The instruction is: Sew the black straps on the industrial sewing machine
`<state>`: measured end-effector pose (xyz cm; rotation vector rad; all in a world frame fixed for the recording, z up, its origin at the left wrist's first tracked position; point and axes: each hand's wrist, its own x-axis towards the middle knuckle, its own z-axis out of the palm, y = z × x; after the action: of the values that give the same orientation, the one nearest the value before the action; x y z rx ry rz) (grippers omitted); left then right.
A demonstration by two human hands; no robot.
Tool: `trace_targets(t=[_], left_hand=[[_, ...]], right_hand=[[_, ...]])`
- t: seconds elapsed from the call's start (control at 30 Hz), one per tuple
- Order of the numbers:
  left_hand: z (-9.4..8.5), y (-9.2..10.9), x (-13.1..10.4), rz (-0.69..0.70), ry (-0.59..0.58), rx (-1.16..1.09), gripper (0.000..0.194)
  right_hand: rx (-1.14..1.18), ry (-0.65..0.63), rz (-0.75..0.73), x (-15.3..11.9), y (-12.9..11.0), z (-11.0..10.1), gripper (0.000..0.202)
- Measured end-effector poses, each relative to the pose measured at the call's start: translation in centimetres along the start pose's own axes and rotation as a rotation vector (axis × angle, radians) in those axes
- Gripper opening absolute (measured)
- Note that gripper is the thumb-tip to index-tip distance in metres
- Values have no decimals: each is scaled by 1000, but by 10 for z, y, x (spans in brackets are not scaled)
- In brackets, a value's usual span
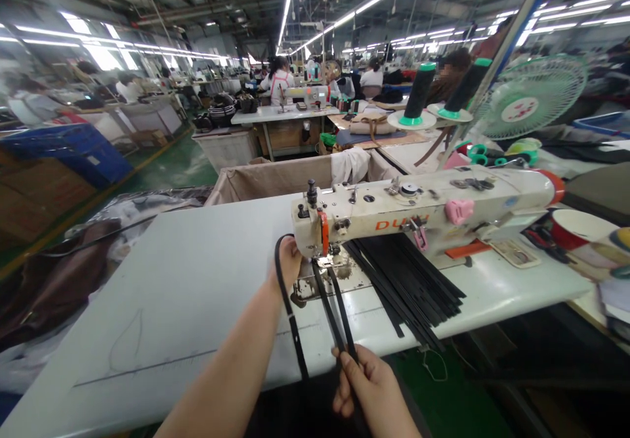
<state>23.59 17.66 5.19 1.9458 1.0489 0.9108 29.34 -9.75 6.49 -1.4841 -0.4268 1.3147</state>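
A cream sewing machine [423,208] with orange lettering stands on a white table [172,293]. My left hand [288,261] reaches to the machine's needle end and holds a loop of black strap [285,293] that curves over it. Near the table's front edge my right hand [369,389] pinches two black strap ends [337,313] that run up to the presser foot [327,261]. A pile of several loose black straps [408,287] lies under the machine arm, just right of the needle.
Two black thread cones [418,93] and a green fan [534,96] stand behind the machine. A red and white bowl [573,228] sits at the right. A cloth-lined bin [275,175] lies beyond the table. Other workers sit at tables far behind.
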Motion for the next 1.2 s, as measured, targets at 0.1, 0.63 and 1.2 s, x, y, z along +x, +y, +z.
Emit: trace_targets(t=[0.1,0.63,1.2], left_hand=[[-3,-2,-28,36,-13,58,19],[-5,-1,-95,379,-122,269,37],[-2,2,-93,411,-120,237,32]], right_hand=[[-80,4,-11,-3,0,-4,86],[-1179,587,-530,8,-66,-72,42],[-1631,700,-485,46,-68,-79,50]])
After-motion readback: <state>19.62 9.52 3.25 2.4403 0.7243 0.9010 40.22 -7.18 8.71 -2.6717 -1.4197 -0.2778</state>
